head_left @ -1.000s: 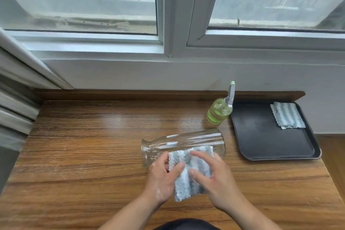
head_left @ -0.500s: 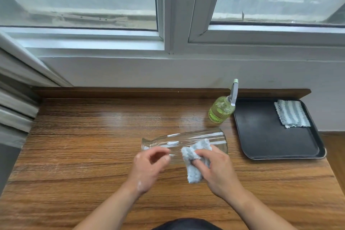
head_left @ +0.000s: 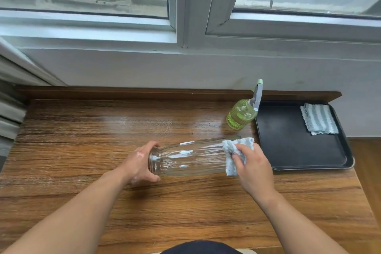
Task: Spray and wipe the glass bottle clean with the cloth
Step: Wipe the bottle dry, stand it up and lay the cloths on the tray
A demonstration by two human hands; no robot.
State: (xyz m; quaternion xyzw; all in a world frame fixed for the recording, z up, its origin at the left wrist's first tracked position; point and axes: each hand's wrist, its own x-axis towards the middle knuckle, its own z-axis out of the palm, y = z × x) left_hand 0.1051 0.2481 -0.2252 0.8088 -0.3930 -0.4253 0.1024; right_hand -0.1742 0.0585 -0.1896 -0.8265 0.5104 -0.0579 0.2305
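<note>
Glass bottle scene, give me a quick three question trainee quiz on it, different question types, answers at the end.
1. True or false: the glass bottle stands upright on the table.
2. Multiple choice: where is the cloth that the right hand holds? A) at the bottle's mouth B) at the bottle's base end C) on the tray
3. Fill in: the left hand grips the bottle at its ____.

Key:
1. False; it lies on its side.
2. B
3. Neck, by the mouth.
</note>
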